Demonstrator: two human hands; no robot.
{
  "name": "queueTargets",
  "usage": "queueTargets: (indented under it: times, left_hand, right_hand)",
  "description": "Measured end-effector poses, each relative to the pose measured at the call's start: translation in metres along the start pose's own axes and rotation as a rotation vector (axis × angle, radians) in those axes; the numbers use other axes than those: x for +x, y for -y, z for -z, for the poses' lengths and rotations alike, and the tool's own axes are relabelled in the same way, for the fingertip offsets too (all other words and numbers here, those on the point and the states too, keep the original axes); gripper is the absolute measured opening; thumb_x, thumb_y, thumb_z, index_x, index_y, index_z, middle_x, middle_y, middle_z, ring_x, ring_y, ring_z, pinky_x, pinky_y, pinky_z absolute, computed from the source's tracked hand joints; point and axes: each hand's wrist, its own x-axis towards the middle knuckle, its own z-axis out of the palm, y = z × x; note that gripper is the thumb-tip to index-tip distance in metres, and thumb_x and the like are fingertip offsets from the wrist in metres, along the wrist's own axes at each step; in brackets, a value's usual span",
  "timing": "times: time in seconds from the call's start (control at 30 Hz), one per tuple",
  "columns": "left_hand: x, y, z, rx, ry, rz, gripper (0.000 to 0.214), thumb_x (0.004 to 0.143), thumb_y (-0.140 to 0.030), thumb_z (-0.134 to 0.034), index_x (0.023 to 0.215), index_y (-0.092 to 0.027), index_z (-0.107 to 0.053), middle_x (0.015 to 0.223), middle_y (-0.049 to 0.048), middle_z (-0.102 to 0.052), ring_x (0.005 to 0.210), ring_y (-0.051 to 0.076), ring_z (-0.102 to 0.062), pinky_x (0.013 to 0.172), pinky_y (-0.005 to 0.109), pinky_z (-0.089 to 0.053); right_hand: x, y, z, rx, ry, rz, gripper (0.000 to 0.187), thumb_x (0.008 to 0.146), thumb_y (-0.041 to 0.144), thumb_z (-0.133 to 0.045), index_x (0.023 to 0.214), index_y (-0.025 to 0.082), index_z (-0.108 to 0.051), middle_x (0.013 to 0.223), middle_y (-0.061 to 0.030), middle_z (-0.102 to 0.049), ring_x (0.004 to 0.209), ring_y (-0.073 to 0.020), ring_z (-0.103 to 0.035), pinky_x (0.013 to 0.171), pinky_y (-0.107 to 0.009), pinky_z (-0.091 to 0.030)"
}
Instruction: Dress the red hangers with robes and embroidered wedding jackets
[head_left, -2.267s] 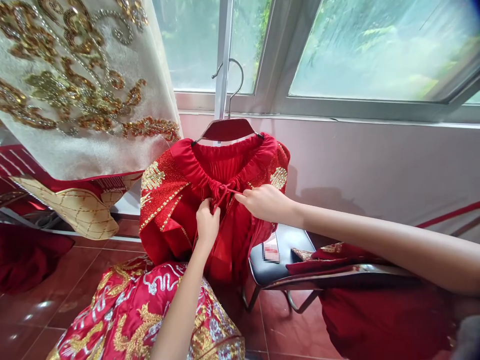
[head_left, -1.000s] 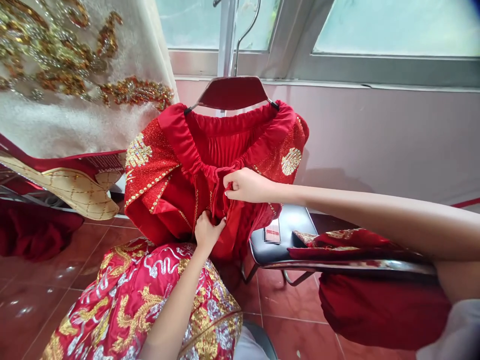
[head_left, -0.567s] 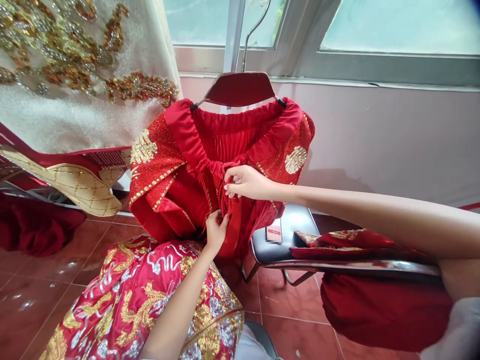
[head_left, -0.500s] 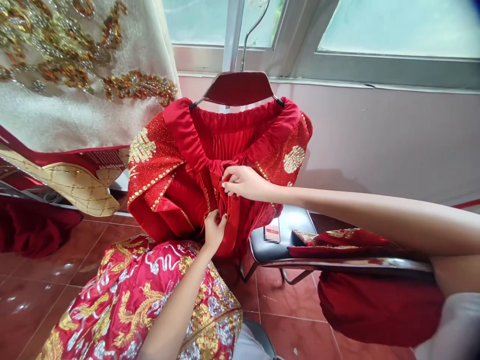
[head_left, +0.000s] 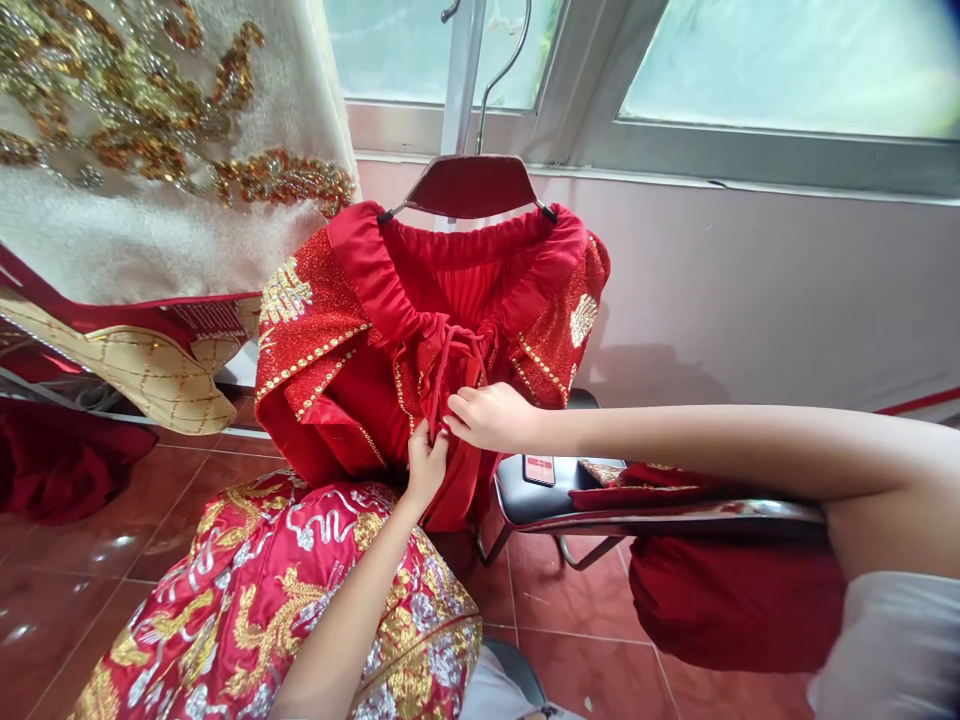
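Note:
A red garment (head_left: 307, 310) with a gathered waistband, gold bead edging and jewelled emblems hangs from a clip hanger (head_left: 472, 187). Red drawstring cords (head_left: 450, 350) come down from the front of its waistband. My left hand (head_left: 426, 465) is closed in a pinch on the cords, low at the front. Just above and to the right, my right hand (head_left: 487, 415) is closed on the cords too, its fingertips close to the left hand. The cord ends are hidden by my fingers and the folds.
Red cloth embroidered in gold and silver (head_left: 300, 590) lies across my lap. To the right, a black chair (head_left: 517, 500) bears a phone (head_left: 538, 469) and folded red clothing. A white sequined garment (head_left: 285, 100) hangs at left. Windows and a pale wall (head_left: 750, 290) stand behind.
My right hand has moved down from the waistband toward my left hand. The cords now show hanging between the waistband and my hands. My left hand has barely moved.

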Motion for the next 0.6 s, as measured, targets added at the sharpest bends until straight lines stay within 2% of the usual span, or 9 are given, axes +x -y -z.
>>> queueTargets:
  times: [0.07, 0.17, 0.23, 0.33, 0.43, 0.6]
  left_hand:
    - [0.001, -0.004, 0.003, -0.014, -0.006, -0.006, 0.018, 0.082, -0.031, -0.046, 0.082, -0.016, -0.055, 0.071, 0.0016, -0.059, 0.069, 0.016, -0.056, 0.067, 0.026, -0.045]
    - [0.004, -0.01, 0.008, 0.074, 0.023, -0.055, 0.022, 0.084, -0.034, -0.046, 0.09, -0.016, -0.058, 0.081, 0.0049, -0.064, 0.079, 0.019, -0.06, 0.074, 0.028, -0.046]
    - [0.006, -0.013, 0.012, 0.176, 0.056, -0.117, 0.021, 0.085, -0.032, -0.046, 0.092, -0.016, -0.058, 0.086, 0.0064, -0.064, 0.082, 0.019, -0.061, 0.077, 0.029, -0.046]
    - [0.007, -0.016, 0.017, 0.278, 0.073, -0.195, 0.014, 0.085, -0.026, -0.046, 0.089, -0.016, -0.056, 0.084, 0.0068, -0.062, 0.078, 0.019, -0.06, 0.074, 0.03, -0.046]
    - [0.008, -0.016, 0.018, 0.319, 0.095, -0.249, 0.01, 0.084, -0.021, -0.046, 0.089, -0.016, -0.054, 0.083, 0.0075, -0.061, 0.077, 0.02, -0.06, 0.073, 0.032, -0.047]
    - [0.008, -0.013, 0.02, 0.42, 0.22, -0.304, 0.011, 0.085, -0.02, -0.045, 0.092, -0.014, -0.053, 0.089, 0.012, -0.061, 0.087, 0.024, -0.06, 0.079, 0.037, -0.049]
  right_hand:
    - [0.0, 0.002, -0.007, 0.167, 0.076, -0.098, 0.03, 0.092, 0.034, -0.043, 0.086, 0.014, -0.064, 0.08, -0.0093, -0.067, 0.067, -0.0162, -0.061, 0.053, -0.024, -0.031]
    - [0.001, 0.006, -0.011, 0.346, 0.148, -0.226, 0.033, 0.091, 0.038, -0.047, 0.076, 0.014, -0.065, 0.073, -0.0074, -0.067, 0.065, -0.014, -0.061, 0.054, -0.023, -0.033]
    - [0.001, 0.008, -0.009, 0.314, 0.135, -0.266, 0.033, 0.09, 0.039, -0.048, 0.078, 0.014, -0.066, 0.075, -0.0086, -0.068, 0.069, -0.0167, -0.063, 0.055, -0.024, -0.036]
    - [0.002, 0.01, -0.002, 0.226, 0.122, -0.255, 0.028, 0.089, 0.034, -0.048, 0.084, 0.014, -0.067, 0.081, -0.0108, -0.069, 0.076, -0.0218, -0.066, 0.06, -0.026, -0.04]
    - [0.003, 0.012, 0.001, 0.263, 0.155, -0.266, 0.026, 0.088, 0.03, -0.047, 0.085, 0.014, -0.068, 0.083, -0.0111, -0.07, 0.079, -0.0223, -0.067, 0.064, -0.027, -0.043]
    - [0.001, 0.013, -0.006, 0.282, 0.182, -0.278, 0.026, 0.085, 0.02, -0.044, 0.083, 0.012, -0.069, 0.081, -0.0141, -0.069, 0.076, -0.0229, -0.067, 0.06, -0.027, -0.041]
